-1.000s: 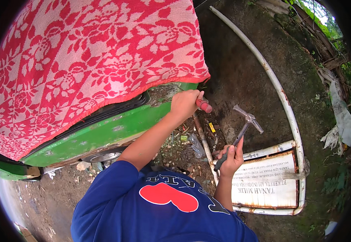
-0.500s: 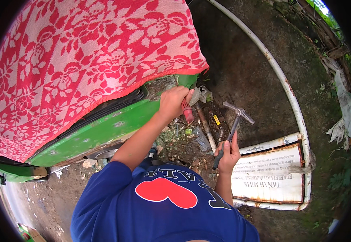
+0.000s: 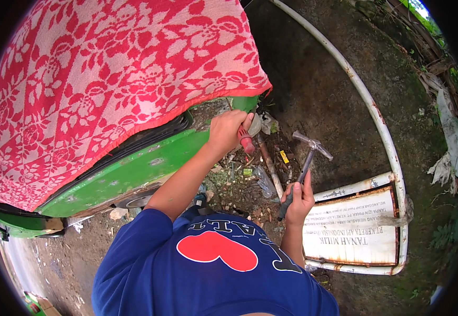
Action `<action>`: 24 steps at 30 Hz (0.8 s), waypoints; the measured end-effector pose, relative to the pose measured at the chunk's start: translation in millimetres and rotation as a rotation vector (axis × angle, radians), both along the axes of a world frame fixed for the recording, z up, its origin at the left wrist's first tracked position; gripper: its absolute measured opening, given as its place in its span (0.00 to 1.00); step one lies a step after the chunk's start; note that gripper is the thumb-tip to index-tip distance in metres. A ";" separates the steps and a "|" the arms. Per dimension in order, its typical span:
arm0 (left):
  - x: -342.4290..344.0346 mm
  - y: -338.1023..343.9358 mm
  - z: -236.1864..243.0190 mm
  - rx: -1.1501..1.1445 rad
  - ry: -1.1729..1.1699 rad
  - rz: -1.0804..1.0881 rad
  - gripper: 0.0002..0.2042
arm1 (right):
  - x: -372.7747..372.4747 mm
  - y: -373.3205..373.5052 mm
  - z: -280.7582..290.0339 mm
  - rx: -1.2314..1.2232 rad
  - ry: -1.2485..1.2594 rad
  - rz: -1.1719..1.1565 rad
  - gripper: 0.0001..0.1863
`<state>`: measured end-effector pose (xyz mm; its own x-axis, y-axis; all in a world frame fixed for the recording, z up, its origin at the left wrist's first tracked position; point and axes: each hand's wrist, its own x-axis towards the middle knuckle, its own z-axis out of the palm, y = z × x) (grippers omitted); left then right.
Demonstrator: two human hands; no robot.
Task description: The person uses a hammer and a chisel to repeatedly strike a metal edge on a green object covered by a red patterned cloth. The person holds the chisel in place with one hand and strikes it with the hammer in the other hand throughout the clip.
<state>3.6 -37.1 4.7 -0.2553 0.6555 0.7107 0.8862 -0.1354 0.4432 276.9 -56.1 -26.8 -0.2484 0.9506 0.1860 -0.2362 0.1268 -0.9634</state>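
My left hand (image 3: 226, 131) is closed around a red-handled screwdriver (image 3: 246, 143), the butt of its handle sticking out below the thumb side. Its thin shaft points up at the corner of a green car body panel (image 3: 179, 150), where paint is worn off and grey shows; the tip is hard to make out. In my right hand (image 3: 298, 204), lower and to the right, is a hammer (image 3: 313, 146) gripped by its dark handle. The metal head is raised, apart from the screwdriver.
A red and pink floral blanket (image 3: 129, 68) drapes over the green body. To the right, a curved white pipe frame (image 3: 366, 100) with a rusty white sign (image 3: 350, 226) lies on the ground. A rusty rod (image 3: 269, 163), yellow wrapper (image 3: 284, 156) and litter lie between.
The red handle in my left hand has tilted slightly, its butt shifting up and to the right. My right hand and the hammer have hardly moved.
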 end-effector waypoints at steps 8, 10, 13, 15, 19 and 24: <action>-0.1 -0.3 2.6 0.006 -0.013 -0.008 0.16 | 1.1 0.6 -2.4 0.001 0.006 0.008 0.27; -0.4 0.4 3.2 0.011 -0.020 0.004 0.17 | 0.4 0.1 -1.8 0.002 0.003 0.007 0.27; 0.4 3.2 7.5 0.024 -0.013 0.023 0.17 | 0.4 -1.8 2.9 0.048 -0.033 0.012 0.26; 1.0 6.4 9.0 0.033 -0.010 0.034 0.17 | 1.1 -1.9 7.4 0.138 -0.102 0.033 0.26; 2.3 10.4 11.0 0.014 -0.010 0.054 0.18 | -5.6 -14.8 16.6 0.526 -0.063 0.009 0.23; 3.9 17.0 11.3 0.026 -0.014 0.072 0.18 | -9.8 -7.2 13.7 0.856 -0.382 0.052 0.21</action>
<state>7.5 -20.1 16.0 -0.3116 0.6166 0.7230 0.8876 -0.0828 0.4532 267.1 -63.4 -13.1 -0.4752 0.5138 0.7143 0.0514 0.8267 -0.5603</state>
